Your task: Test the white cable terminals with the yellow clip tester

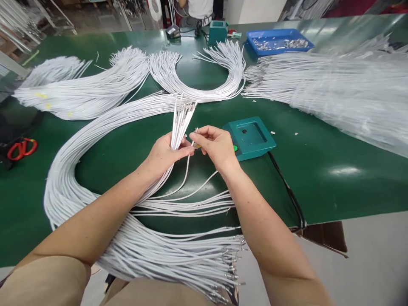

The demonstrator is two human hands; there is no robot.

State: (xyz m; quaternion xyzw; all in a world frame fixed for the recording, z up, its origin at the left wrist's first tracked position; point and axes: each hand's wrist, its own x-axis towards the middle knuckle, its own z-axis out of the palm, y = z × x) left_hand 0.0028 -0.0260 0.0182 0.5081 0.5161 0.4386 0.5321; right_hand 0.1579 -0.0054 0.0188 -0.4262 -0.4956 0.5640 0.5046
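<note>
My left hand [165, 154] is wrapped round a bunch of white wires [180, 123], whose metal-tipped ends point up and away. Close to its thumb, my right hand [213, 143] pinches the end of a single white wire [187, 168]. Something small and yellow shows between the two hands, partly hidden by the fingers. Just right of my right hand lies a teal device [250, 148] with a square recess and a green button. A long curved bundle of white wires [63, 170] runs round my left forearm, with terminal ends near the table's front edge.
More white wire bundles [207, 94] lie across the green table [318, 182]. At the back are a blue tray [270, 52] of small metal parts and another teal device [218, 33]. Red-handled scissors [22, 148] lie left, a plastic-covered bundle [350, 93] right. A black cable [287, 191] crosses the front edge.
</note>
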